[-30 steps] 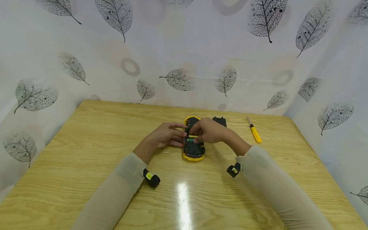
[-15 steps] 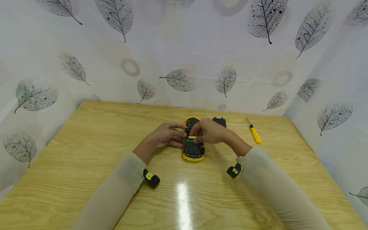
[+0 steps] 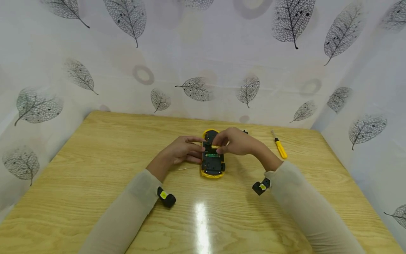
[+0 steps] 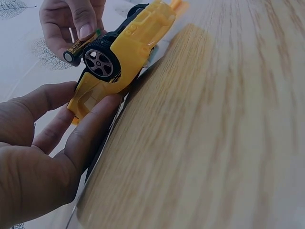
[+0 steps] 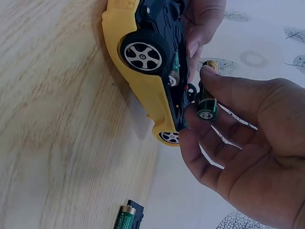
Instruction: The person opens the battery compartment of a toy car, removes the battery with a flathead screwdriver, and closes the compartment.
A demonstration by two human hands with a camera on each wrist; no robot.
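Note:
A yellow toy car lies wheels up on the table, its black underside showing an open battery compartment. My left hand holds the car's left side, fingertips against its edge and body. My right hand pinches a battery between thumb and fingers just above the compartment. Seen from the right wrist, this battery has a green end and is clear of the car. Another green battery sits inside the compartment.
A yellow-handled screwdriver lies to the right. Behind my right hand, the black battery cover is mostly hidden. The right wrist view shows a green battery by the cover. A thin metal piece lies left of the car.
My right hand has lifted the battery out of the compartment, moving slightly up and right and exposing the green battery left inside. My left hand has stayed at the car's side.

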